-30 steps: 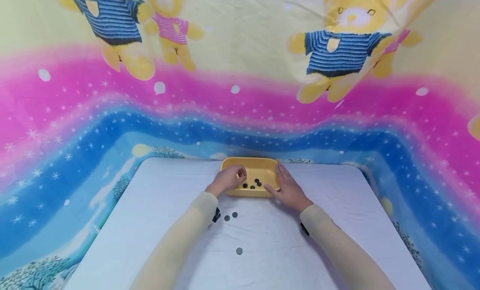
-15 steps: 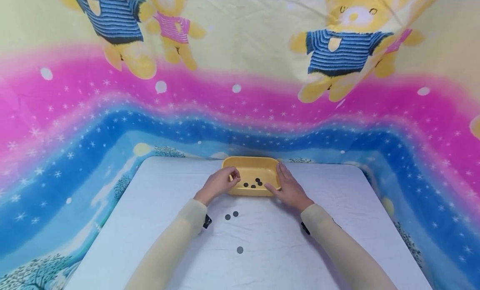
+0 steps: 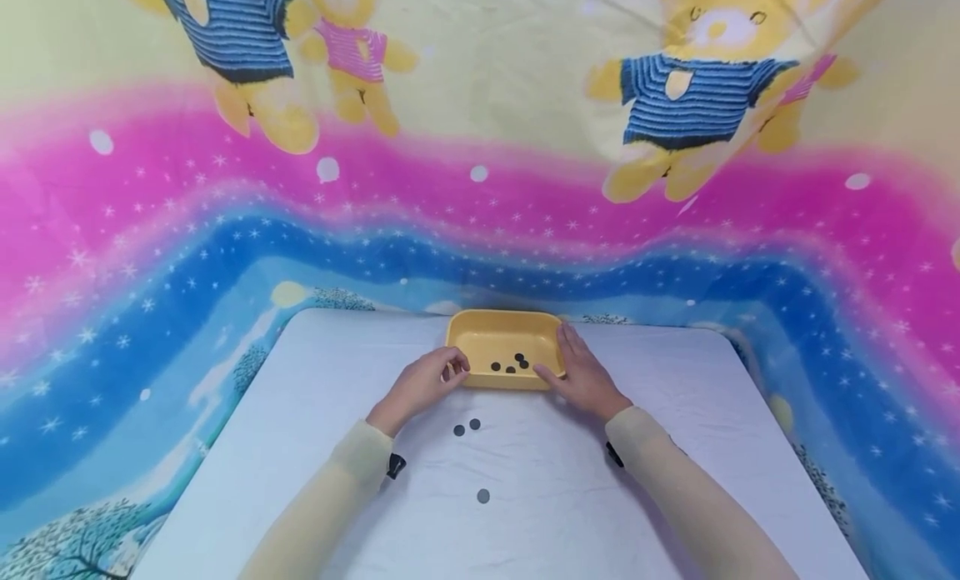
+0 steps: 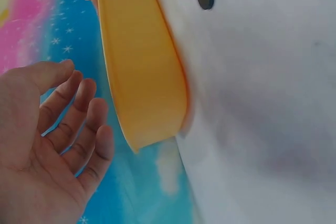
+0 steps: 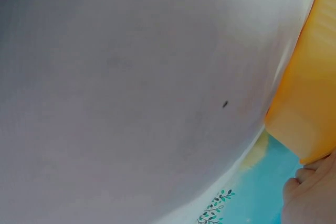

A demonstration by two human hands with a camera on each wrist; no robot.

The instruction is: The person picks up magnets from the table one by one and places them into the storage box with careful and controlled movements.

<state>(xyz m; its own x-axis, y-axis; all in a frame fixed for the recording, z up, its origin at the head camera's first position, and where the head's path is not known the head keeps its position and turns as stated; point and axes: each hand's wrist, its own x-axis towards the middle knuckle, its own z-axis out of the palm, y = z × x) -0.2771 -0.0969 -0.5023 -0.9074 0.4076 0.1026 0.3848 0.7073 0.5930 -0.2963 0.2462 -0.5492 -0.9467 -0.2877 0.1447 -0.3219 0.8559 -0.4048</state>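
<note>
A yellow plastic box [image 3: 506, 382] stands at the back edge of the white-covered table. Several small dark round discs [image 3: 496, 367] lie on its floor. My right hand [image 3: 588, 384] holds the box's near right corner, thumb over the near rim and fingers along the right side. Beside the near left corner is my left hand [image 3: 420, 384]. In the left wrist view the left hand [image 4: 63, 140] has loosely bent fingers, an uncovered palm and nothing in it. On the cloth in front of the box lie two dark discs [image 3: 475, 424] close together and a third disc [image 3: 483, 497] nearer me.
The white cloth [image 3: 555, 513] covers the tabletop. A printed curtain [image 3: 480, 230] with bears and snowflakes hangs right behind the table and along its sides. The box stands close to this curtain.
My left hand has drawn back left and toward me, from over the inside of the box to beside its near left corner. The right hand stays on the box; the discs lie still.
</note>
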